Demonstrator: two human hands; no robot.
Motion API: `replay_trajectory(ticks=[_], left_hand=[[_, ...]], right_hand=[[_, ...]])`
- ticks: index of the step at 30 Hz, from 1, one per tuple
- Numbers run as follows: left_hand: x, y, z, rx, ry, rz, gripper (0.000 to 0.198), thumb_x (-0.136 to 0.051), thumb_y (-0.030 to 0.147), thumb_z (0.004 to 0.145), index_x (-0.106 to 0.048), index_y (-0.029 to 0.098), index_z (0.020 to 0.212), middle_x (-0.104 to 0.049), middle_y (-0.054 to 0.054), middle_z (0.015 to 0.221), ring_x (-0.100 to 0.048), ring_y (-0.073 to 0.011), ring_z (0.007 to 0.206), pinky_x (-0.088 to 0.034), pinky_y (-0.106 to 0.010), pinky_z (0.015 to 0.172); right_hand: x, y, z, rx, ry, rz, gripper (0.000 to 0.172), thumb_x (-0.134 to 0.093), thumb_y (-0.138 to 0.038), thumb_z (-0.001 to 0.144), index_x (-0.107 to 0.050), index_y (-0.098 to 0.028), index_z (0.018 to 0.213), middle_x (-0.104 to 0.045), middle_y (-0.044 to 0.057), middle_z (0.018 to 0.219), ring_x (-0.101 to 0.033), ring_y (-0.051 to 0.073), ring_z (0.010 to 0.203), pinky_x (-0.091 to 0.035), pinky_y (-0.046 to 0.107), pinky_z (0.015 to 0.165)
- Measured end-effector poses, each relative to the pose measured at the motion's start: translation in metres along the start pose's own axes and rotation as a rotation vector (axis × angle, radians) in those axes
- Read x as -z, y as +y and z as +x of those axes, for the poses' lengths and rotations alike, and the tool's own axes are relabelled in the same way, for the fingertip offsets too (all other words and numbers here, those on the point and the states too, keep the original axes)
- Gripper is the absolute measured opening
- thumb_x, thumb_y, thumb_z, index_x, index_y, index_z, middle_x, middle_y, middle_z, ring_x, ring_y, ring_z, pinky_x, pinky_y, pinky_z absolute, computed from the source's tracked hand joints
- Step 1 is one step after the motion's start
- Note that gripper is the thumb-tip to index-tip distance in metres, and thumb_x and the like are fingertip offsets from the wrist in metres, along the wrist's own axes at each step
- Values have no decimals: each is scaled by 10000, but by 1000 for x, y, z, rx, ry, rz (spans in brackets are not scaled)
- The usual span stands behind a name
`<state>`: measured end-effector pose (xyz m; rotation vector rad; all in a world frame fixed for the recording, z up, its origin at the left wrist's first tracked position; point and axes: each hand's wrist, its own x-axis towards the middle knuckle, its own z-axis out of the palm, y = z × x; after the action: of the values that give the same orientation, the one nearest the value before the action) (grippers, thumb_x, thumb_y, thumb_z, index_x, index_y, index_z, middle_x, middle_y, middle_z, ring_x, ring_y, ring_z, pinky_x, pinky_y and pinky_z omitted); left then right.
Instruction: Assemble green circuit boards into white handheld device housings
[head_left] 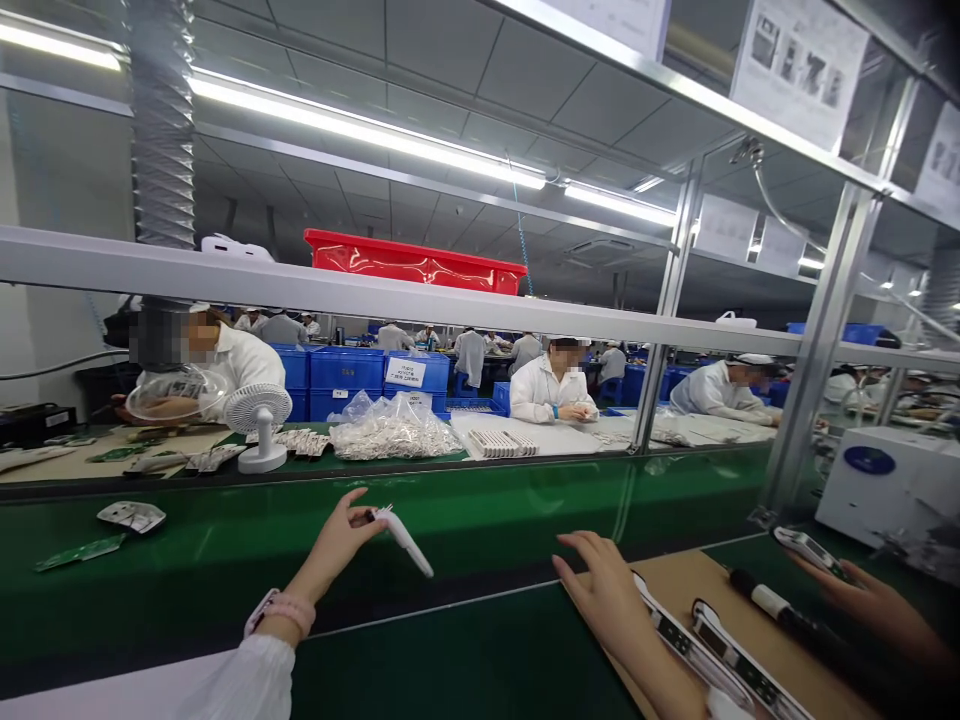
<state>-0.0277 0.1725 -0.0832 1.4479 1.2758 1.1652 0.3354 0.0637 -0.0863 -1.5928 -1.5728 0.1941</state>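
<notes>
My left hand (337, 545) reaches out over the green conveyor belt (465, 520) and pinches a slim white handheld device (401, 535) by its head, its body pointing down to the right. My right hand (611, 600) rests fingers-down on the near edge of a brown board (757, 620), touching the end of a long white device with a dark display strip (679, 640). A second such device (739, 660) lies beside it. The fingers of my right hand are curved and apart, holding nothing.
Another person's hand (862, 595) at the right holds a white device (806, 548); a black-and-white pen-like tool (780, 610) lies on the board. Across the belt: a small white fan (259, 420), a bag of parts (390, 430), blue crates, seated workers. A white machine (885, 490) stands at right.
</notes>
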Motion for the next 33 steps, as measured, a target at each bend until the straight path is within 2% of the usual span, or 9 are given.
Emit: replay_trajectory(ticks=[3, 7, 11, 14, 18, 21, 25, 28, 33], left_hand=[[-1, 33, -25, -15, -117, -261, 704, -674, 286, 789, -287, 180, 1367, -615, -154, 1187, -626, -242, 1045, -514, -359, 874], [3, 68, -67, -26, -282, -484, 651, -660, 269, 805, -327, 185, 1359, -622, -142, 1164, -635, -239, 1000, -514, -394, 868], [16, 80, -96, -21, -376, -583, 520, -574, 281, 868, -379, 191, 1342, -620, -120, 1121, -643, -244, 922, -523, -436, 817], [27, 79, -107, 18, -402, -602, 506, -553, 258, 882, -374, 191, 1351, -612, -112, 1089, -642, -246, 885, -527, -430, 767], [37, 79, -110, 20, -388, -622, 537, -567, 236, 878, -356, 215, 1372, -601, -95, 1112, -641, -237, 906, -507, -421, 820], [34, 81, -106, 10, -246, -634, 595, -632, 226, 841, -362, 227, 1371, -626, -92, 1138, -637, -197, 895, -508, -342, 793], [19, 79, -102, 56, -109, -684, 496, -676, 281, 808, -503, 196, 1266, -693, -67, 1044, -643, -148, 820, -493, -233, 715], [6, 77, -103, 124, -194, -711, 429, -619, 397, 835, -574, 158, 1188, -711, -90, 965, -650, -187, 783, -513, -289, 693], [-2, 74, -106, 264, -354, -761, 528, -495, 581, 839, -653, 124, 1049, -707, -121, 909, -650, -226, 775, -527, -362, 705]], right_hand=[[-38, -51, 10, -7, -190, 309, 524, -474, -630, 805, -644, -202, 1054, -620, 115, 1125, -525, 277, 1113, -384, 422, 978], [-91, -107, 16, -124, -520, 705, 710, -290, -738, 835, -604, -179, 1140, -641, 117, 1126, -614, 233, 1015, -467, 416, 887], [-119, -130, 11, -231, -864, 965, 759, -258, -738, 841, -649, -101, 969, -670, 118, 852, -627, 144, 602, -533, 318, 608], [-122, -133, 5, -251, -968, 1087, 613, -382, -643, 864, -652, -94, 893, -639, 80, 759, -551, 87, 528, -497, 224, 527], [-109, -139, 0, -215, -1001, 1170, 495, -612, -536, 798, -640, -97, 1023, -654, 109, 910, -603, 123, 689, -539, 273, 608], [-97, -150, -2, -189, -985, 1159, 477, -724, -460, 729, -663, -76, 1005, -662, 129, 912, -620, 142, 700, -545, 326, 663], [-87, -167, -4, -163, -789, 1128, 421, -768, -377, 705, -667, -121, 1022, -674, 85, 895, -623, 115, 665, -522, 285, 684], [-82, -177, -9, -145, -675, 1114, 426, -798, -357, 668, -669, -136, 1009, -683, 68, 886, -632, 116, 692, -515, 272, 712], [-75, -184, -14, -131, -638, 1111, 427, -780, -375, 682, -669, -135, 1017, -694, 80, 900, -654, 145, 726, -527, 302, 729]])
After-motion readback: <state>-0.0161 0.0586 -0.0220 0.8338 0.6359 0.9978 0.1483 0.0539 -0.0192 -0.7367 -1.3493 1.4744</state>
